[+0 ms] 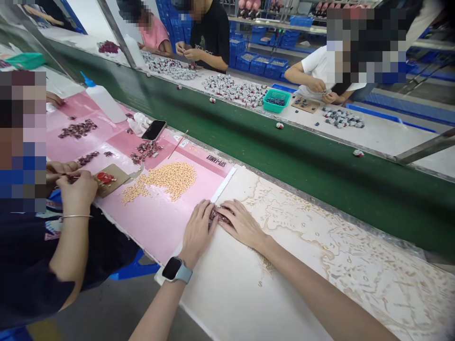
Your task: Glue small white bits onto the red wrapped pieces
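I have my left hand (197,230) and right hand (242,223) pressed flat together over a small pile of dark reddish pieces (217,216) on the cream map-printed counter (320,265), beside the pink sheet (159,218).

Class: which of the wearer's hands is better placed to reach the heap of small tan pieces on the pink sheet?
Probably the left hand: it lies nearer the heap of small tan pieces than the right hand.

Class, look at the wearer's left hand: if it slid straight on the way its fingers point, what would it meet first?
The left hand points up and right at the small dark pieces it already touches; just beyond lie the right hand fingers. Depth seems flat, so likely those.
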Tool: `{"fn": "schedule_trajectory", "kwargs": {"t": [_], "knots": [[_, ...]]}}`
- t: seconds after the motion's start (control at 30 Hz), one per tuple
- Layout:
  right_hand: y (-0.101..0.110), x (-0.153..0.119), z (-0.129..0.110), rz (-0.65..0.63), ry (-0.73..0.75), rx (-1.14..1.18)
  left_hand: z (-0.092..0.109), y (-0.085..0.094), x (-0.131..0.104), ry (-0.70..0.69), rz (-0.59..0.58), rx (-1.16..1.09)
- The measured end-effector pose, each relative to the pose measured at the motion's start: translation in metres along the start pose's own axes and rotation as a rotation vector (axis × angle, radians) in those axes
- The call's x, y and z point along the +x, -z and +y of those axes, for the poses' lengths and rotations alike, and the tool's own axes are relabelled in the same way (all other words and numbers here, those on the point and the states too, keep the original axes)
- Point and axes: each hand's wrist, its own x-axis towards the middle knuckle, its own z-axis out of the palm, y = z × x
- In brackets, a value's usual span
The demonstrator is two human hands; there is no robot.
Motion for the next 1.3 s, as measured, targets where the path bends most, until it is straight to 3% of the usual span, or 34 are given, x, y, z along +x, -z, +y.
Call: {"fn": "schedule_trajectory", "kwargs": {"t": [0.1,0.2,0.33,0.47,0.73,0.87,0.93,1.0,1.1,1.3], "knots": [[-0.005,-0.015,-0.008,0.097,-0.132,0.04,0.021,-0.011,-0.005,0.046,0.016,-0.121],[-0.016,-0.023,-0.014,0.2,-0.284,0.107,0.047,-0.025,-0.01,0.181,0.082,-0.235],[-0.023,-0.019,-0.024,0.258,-0.352,0.293,0.073,-0.038,-0.009,0.36,0.174,-0.4],[-0.02,-0.009,-0.035,0.355,-0.42,0.535,0.086,-0.041,-0.002,0.516,0.286,-0.61],[-0.018,-0.008,-0.043,0.561,-0.703,1.017,0.114,-0.05,0.007,0.864,0.511,-1.11],[-0.018,-0.009,-0.045,0.648,-0.822,1.224,0.121,-0.047,0.013,0.969,0.534,-1.182],[-0.009,-0.014,-0.047,0.677,-0.867,1.324,0.133,-0.042,0.013,0.979,0.517,-1.149],[0.008,-0.03,-0.051,0.707,-0.912,1.415,0.157,-0.037,0.008,0.953,0.469,-1.102],[0.044,-0.078,-0.056,0.793,-1.002,1.497,0.212,-0.037,-0.013,0.88,0.352,-1.03],[0.118,-0.224,-0.066,1.112,-1.22,1.464,0.343,-0.07,-0.091,0.732,0.056,-0.98]]}}
